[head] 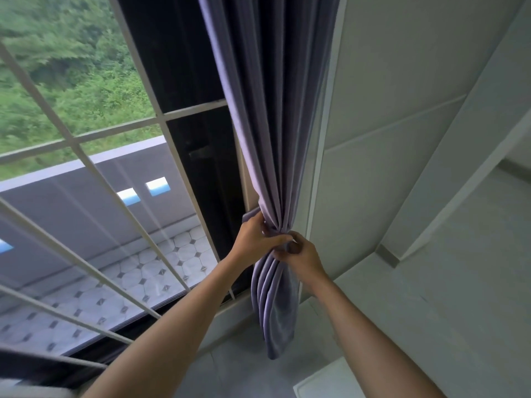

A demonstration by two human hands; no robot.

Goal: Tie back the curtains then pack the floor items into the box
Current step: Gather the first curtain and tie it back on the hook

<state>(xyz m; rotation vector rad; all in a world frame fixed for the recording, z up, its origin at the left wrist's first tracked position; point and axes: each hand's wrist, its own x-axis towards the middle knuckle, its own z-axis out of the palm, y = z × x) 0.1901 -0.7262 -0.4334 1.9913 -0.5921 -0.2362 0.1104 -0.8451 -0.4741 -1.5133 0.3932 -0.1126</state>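
A purple-grey curtain (275, 116) hangs gathered into folds at the right edge of the window, beside the white wall. It is cinched at mid height by a band of the same cloth (251, 215). My left hand (255, 239) grips the band and the gathered folds from the left. My right hand (301, 254) pinches the band at the cinch from the right. The two hands touch at the cinch. Below them the curtain's tail (275, 317) hangs loose above the floor. No box or floor items are in sight.
A window with a white grille (86, 168) fills the left, with a tiled balcony and green trees outside. White wall panels (402, 139) stand at the right. A pale flat object (324, 380) shows at the bottom edge on the grey floor.
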